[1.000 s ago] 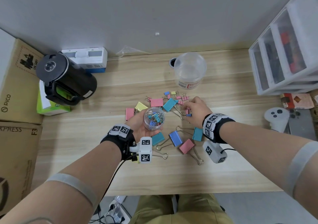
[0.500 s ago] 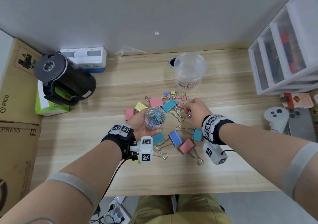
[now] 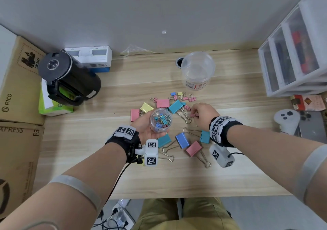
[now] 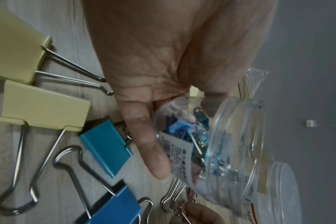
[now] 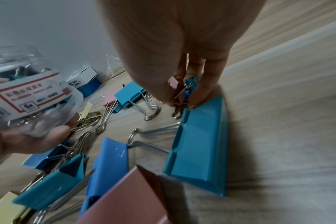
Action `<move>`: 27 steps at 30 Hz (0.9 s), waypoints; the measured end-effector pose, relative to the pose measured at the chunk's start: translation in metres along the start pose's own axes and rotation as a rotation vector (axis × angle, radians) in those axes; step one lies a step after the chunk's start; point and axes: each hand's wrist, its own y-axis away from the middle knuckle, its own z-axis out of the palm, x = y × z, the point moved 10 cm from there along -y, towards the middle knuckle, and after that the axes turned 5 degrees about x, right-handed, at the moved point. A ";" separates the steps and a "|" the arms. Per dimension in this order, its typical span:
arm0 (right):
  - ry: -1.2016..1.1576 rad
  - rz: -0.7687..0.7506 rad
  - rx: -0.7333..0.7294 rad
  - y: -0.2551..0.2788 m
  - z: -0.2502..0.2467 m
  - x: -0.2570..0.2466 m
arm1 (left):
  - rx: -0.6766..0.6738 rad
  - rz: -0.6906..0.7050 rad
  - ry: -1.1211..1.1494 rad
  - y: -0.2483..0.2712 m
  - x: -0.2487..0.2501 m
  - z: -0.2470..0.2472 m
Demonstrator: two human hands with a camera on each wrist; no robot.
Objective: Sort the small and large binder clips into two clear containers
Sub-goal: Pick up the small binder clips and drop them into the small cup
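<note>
My left hand (image 3: 146, 127) holds a small clear container (image 3: 160, 117) above the table, its mouth up; several small clips lie inside it (image 4: 197, 136). My right hand (image 3: 201, 114) is just right of it, and its fingertips (image 5: 199, 92) pinch a bunch of small binder clips (image 5: 180, 91), pink and blue. Large clips in blue, teal, pink and yellow are scattered on the wooden table (image 3: 123, 176) around both hands, such as a teal one (image 3: 176, 106) and a pink one (image 3: 193, 148). More small clips (image 3: 184, 96) lie further back. A larger clear container (image 3: 197, 70) stands empty behind them.
A black kettle (image 3: 69, 77) and cardboard boxes (image 3: 16, 88) stand at the left. White plastic drawers (image 3: 293, 56) fill the back right, with a white controller (image 3: 286, 122) in front of them. A round cable hole (image 3: 179, 62) sits beside the large container.
My right hand has drawn back from the clip pile toward me, now holding small clips above the table. The left hand with the small container has shifted slightly up and right.
</note>
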 end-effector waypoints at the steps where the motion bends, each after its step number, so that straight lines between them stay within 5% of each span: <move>1: 0.000 0.004 -0.002 0.000 0.000 0.000 | 0.000 0.001 -0.002 0.000 0.000 0.000; 16: 0.079 0.004 0.039 0.001 -0.004 -0.008 | -0.026 -0.013 -0.011 -0.001 -0.005 0.000; 27: 0.122 0.079 -0.073 -0.001 -0.005 -0.013 | -0.029 -0.009 -0.018 0.000 -0.008 0.004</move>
